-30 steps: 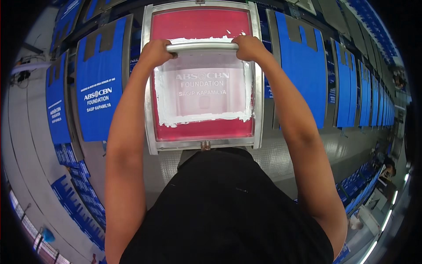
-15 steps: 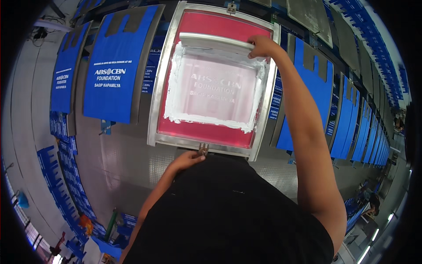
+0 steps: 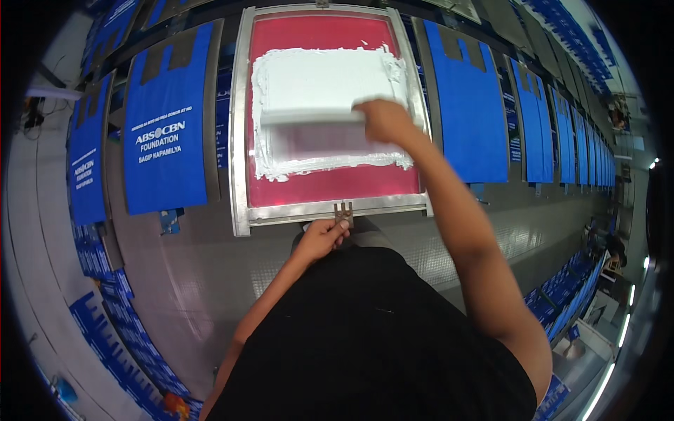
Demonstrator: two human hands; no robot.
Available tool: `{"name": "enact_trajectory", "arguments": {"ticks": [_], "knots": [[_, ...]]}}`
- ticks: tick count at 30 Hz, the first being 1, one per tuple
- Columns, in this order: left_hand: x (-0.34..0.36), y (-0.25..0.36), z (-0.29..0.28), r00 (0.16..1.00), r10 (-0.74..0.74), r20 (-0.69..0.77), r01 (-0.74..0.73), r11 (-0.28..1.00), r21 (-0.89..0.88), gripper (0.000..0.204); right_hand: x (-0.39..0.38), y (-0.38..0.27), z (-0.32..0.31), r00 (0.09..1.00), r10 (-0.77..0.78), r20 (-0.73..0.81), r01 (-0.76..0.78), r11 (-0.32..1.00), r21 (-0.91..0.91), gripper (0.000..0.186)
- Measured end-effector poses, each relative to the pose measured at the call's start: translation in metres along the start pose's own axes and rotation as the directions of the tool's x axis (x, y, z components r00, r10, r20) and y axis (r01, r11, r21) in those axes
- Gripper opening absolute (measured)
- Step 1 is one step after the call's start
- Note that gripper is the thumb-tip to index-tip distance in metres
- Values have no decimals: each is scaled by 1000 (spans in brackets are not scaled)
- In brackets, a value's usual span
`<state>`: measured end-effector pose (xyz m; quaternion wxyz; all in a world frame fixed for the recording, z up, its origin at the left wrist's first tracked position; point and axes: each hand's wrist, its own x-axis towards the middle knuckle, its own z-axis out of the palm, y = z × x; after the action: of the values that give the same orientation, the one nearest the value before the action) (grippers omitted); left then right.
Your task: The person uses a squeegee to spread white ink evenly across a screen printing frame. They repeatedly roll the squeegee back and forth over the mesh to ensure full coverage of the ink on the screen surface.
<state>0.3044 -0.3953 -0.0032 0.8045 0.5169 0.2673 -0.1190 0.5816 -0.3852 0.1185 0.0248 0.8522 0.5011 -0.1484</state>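
A screen printing frame [image 3: 242, 158] with metal sides and a pink-red mesh lies in front of me. My right hand [image 3: 386, 123] is closed on the right end of a squeegee [image 3: 305, 116], which lies across the mesh and is smeared by motion. Beyond the squeegee, white ink [image 3: 316, 74] covers the window in the mesh; on the near side a paler, see-through strip shows. Thick ink ridges run round the window. At the frame's near edge, my left hand [image 3: 323, 238] pinches a small metal bracket [image 3: 343, 211].
Blue printed fabric panels [image 3: 165, 133] lie on boards to the left, with more blue panels [image 3: 470, 112] in a row to the right. Along the lower left hang many blue pieces [image 3: 130, 323]. A grey floor [image 3: 189, 281] shows below the frame.
The squeegee has come toward me from the far end of the window, and white ink now covers the mesh behind it. My left hand has closed on the bracket. The view has shifted.
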Motion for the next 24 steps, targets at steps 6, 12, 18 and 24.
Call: {"name": "enact_trajectory", "arguments": {"ticks": [6, 12, 18, 24], "knots": [[13, -10, 2, 995, -78, -64, 84, 991, 107, 40, -119, -24, 65, 979, -72, -190, 86, 994, 69, 35], [22, -21, 2, 970, -107, -220, 162, 955, 248, 44, -101, 21, 29, 957, -52, -286, 51, 999, -12, 45], [2, 26, 4, 937, 83, -338, 229, 586, 777, 50, -83, 137, 76, 977, 23, -210, 114, 779, 616, 38], [-3, 75, -115, 358, 534, -766, 237, 741, 628, 50, -44, 136, 77, 985, 171, 30, -77, 271, 960, 34]]}}
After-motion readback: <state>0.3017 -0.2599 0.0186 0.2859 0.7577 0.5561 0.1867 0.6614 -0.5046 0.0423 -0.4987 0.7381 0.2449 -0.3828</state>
